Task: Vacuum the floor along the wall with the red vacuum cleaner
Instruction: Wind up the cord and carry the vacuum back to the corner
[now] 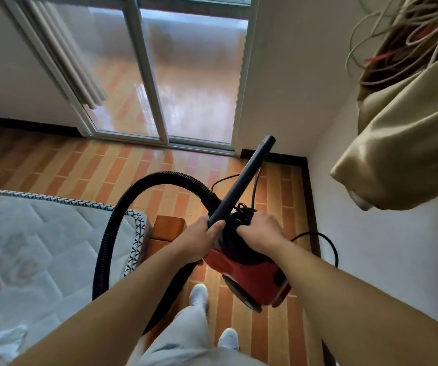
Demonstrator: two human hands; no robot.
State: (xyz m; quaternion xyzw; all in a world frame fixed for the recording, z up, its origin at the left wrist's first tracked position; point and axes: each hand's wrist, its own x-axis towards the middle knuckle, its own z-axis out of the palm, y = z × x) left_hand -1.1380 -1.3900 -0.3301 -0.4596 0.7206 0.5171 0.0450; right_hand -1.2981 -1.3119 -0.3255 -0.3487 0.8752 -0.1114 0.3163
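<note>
- My left hand (204, 237) is clamped round the black wand (241, 180), tip raised off the floor (86, 165).
- My right hand (261, 229) grips the red vacuum cleaner (249, 270) by its top, likely carrying it beside the wall (370, 247) to start.

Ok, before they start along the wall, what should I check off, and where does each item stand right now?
1. Left hand grips the black tube: ok.
2. Right hand holds the top of the red vacuum cleaner: ok.
3. Tube end down at the floor: not ok, appears raised toward the corner.
4. Power cord out of the path: not ok, it loops beside the wall.
5. Plugged in, running: cannot tell.
</note>
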